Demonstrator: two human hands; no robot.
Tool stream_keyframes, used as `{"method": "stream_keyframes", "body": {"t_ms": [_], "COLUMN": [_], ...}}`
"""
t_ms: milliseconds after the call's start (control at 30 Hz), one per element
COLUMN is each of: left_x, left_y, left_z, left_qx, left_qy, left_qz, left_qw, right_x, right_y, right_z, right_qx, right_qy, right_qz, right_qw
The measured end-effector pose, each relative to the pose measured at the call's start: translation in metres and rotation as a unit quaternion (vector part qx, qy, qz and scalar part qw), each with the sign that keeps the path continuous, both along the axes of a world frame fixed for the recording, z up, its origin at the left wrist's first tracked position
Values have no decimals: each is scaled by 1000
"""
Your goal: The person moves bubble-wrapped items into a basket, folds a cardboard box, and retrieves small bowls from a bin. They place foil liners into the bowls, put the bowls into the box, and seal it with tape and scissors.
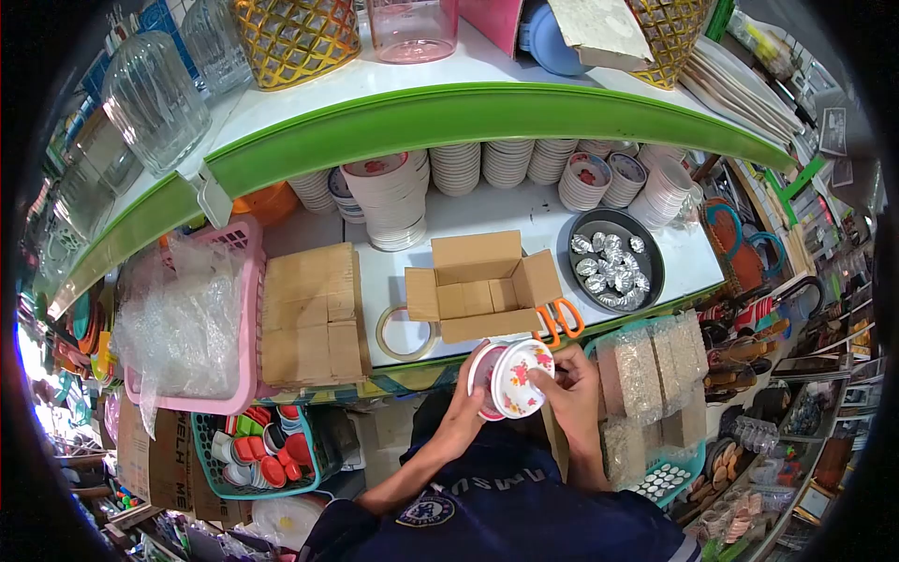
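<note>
Two small white bowls with red and pink floral patterns point(521, 377) are held together in front of the chest. My left hand point(462, 412) has its fingers wrapped round the left bowl's side. On the right, my right hand point(573, 391) grips the other bowl, its thumb over the floral surface. Just beyond the hands stands an open cardboard box point(478, 297) with its flaps spread. Orange-handled scissors point(560, 321) lie by the box's right front corner. A roll of tape point(405, 334) rests left of the box.
Stacked bowls point(506, 163) line the shelf's back under a green edge point(487, 105). A dark round pan point(613, 259) holds foil moulds. Flattened cardboard point(312, 314) and a pink basket point(251, 318) are at left. Below stand a teal basket point(204, 448) and bubble-wrapped packages point(646, 370).
</note>
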State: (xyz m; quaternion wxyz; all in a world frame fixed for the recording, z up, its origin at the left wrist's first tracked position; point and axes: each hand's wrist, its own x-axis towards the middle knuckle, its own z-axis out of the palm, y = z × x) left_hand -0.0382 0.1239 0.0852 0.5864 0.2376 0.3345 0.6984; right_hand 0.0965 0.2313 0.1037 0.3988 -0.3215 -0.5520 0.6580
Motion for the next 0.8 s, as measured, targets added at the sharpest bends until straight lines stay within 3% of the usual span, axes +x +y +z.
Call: {"method": "stream_keyframes", "body": {"t_ms": [200, 367, 800], "left_x": [1, 1, 3], "left_y": [-1, -2, 1], "left_z": [-11, -7, -13], "left_qx": [12, 17, 14], "left_qy": [32, -84, -83], "left_qz": [13, -14, 11], "left_qw": [999, 996, 996], "right_x": [-9, -11, -4], "right_y": [-6, -7, -8], "right_z": [3, 8, 5], "right_qx": [34, 76, 106], "right_qy": [-75, -135, -65], "right_qz": [-5, -5, -19], "right_qw": [997, 988, 992]}}
